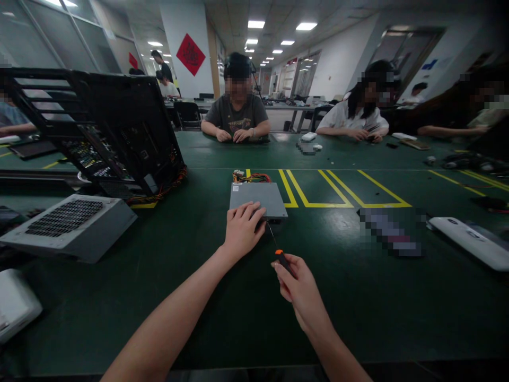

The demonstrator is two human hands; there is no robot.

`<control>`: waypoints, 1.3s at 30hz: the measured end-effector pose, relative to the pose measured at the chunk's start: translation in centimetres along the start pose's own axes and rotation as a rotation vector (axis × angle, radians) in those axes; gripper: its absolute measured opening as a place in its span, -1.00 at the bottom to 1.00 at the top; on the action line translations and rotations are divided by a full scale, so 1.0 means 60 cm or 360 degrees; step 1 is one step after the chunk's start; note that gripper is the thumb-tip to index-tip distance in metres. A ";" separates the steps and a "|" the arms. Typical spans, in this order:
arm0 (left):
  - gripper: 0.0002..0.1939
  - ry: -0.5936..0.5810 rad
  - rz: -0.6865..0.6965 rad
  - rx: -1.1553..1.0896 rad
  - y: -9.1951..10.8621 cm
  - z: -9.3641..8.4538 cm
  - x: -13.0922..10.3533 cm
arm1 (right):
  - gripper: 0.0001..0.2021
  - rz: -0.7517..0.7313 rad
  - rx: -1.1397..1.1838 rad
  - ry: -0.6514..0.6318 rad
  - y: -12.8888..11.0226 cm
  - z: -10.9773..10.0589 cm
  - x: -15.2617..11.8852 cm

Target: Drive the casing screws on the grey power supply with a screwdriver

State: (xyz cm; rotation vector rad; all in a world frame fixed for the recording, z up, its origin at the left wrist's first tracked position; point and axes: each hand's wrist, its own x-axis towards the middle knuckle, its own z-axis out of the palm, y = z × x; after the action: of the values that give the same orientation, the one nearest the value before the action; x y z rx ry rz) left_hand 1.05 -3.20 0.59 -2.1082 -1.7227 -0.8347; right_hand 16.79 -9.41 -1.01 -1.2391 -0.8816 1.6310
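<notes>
The grey metal power supply unit (256,199) lies flat on the green tabletop (191,318), multicoloured cables (254,178) bunched behind. The orange-collared black screwdriver (283,259) slants toward its near side.

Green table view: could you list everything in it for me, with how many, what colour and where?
Metal box: one, grey, mid-table
Wires: a bunch, mixed colours, behind that box
Screwdriver: one, black and orange, right hand
Table: one, green, under everything
Tape lines: several, yellow, on the table
Computer case: one, black, left
Vented box: one, grey, left
White devices: one at far right, one at left edge
Blurred item: one, unclear, right
Diamond sign: one large, red, pillar
Ceiling lights: several, white, overhead
People: several, opposite and beyond
Small far items: too unclear to count
Left hand: one, bare, on the metal box
Right hand: one, bare, holding the screwdriver
</notes>
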 end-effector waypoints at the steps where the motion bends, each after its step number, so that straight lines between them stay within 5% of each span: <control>1: -0.72 0.0000 0.0002 0.0000 0.000 0.000 0.000 | -0.75 0.0081 0.0129 -0.0021 0.000 0.005 0.002; 11: -0.72 0.0016 -0.0005 0.0018 0.001 0.004 0.002 | -0.81 0.0512 0.0630 -0.0127 -0.014 0.022 0.002; 32: -0.72 -0.0043 -0.0043 0.0031 0.011 0.001 0.006 | -0.93 0.0585 0.0847 0.0022 -0.020 0.025 -0.001; 39: -0.72 -0.0055 -0.0048 0.0048 0.012 0.002 0.007 | -0.81 0.0724 0.0843 -0.0007 -0.022 0.030 0.000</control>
State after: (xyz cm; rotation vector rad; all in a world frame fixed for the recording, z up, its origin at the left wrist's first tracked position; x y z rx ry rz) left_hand 1.81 -2.97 0.86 -2.0937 -1.7774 -0.7801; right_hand 15.36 -8.98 0.65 -1.0954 -0.1340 2.0490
